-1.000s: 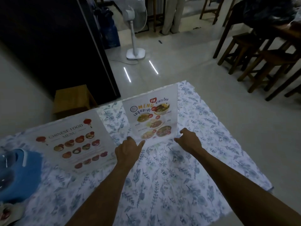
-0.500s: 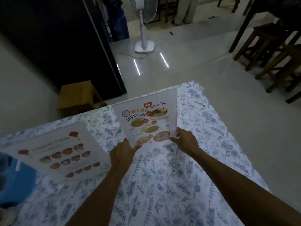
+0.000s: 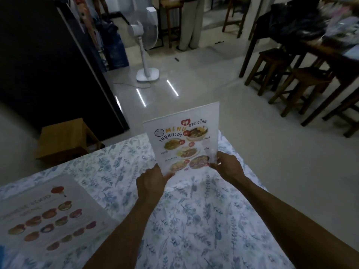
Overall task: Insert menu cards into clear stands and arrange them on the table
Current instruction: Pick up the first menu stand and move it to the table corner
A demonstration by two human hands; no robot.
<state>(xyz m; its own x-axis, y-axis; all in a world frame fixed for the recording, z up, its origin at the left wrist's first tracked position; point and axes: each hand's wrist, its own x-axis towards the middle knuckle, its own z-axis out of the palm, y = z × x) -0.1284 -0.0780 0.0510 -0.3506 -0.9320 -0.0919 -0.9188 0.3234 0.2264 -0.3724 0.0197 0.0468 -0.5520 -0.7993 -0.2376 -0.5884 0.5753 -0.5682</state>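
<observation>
A clear stand with a Thai food menu card [image 3: 182, 138] inside stands upright near the far edge of the table [image 3: 194, 220], tilted slightly back. My left hand [image 3: 150, 183] grips its lower left corner and my right hand [image 3: 227, 166] grips its lower right corner. A second stand holding a Chinese food menu card [image 3: 50, 216] lies slanted at the table's left, apart from both hands.
The table has a white cloth with a blue floral print. A wooden stool [image 3: 64, 138] sits beyond the far left edge, beside a black cabinet [image 3: 48, 65]. A white pedestal fan [image 3: 145, 55] stands on the floor. Dark wooden stools and a table [image 3: 303, 78] fill the right.
Both hands went from resting at the base of the Thai menu stand to gripping its lower corners. The stand now sits more upright and further toward the far edge.
</observation>
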